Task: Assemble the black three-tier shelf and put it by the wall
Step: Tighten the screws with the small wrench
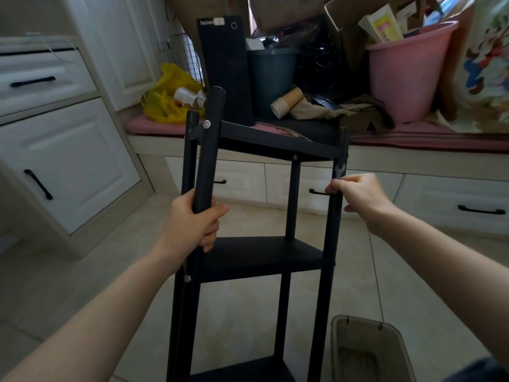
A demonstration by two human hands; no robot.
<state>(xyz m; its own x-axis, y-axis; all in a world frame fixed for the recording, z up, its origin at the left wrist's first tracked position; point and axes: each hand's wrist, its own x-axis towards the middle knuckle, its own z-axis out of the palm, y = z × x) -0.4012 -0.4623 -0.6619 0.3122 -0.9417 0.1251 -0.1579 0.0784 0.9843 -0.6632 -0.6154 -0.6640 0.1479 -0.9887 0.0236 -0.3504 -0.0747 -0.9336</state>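
The black three-tier shelf (261, 255) stands upright on the tiled floor in front of me, with its top board (275, 139), middle board and bottom board between black posts. My left hand (194, 221) is closed around the near left post (209, 150), which leans slightly and carries a silver bolt near its top. My right hand (358, 194) pinches a small silver wrench (339, 170) against the near right post (334, 216), just under the top board. Another bolt head shows low on the left post.
A window bench behind the shelf holds a tall black box (223, 67), a dark bucket, paper cups (286, 102), a pink bucket (407, 70) and a yellow bag (168, 95). White cabinets (63, 161) stand at left. A translucent bin (369, 351) sits on the floor at lower right.
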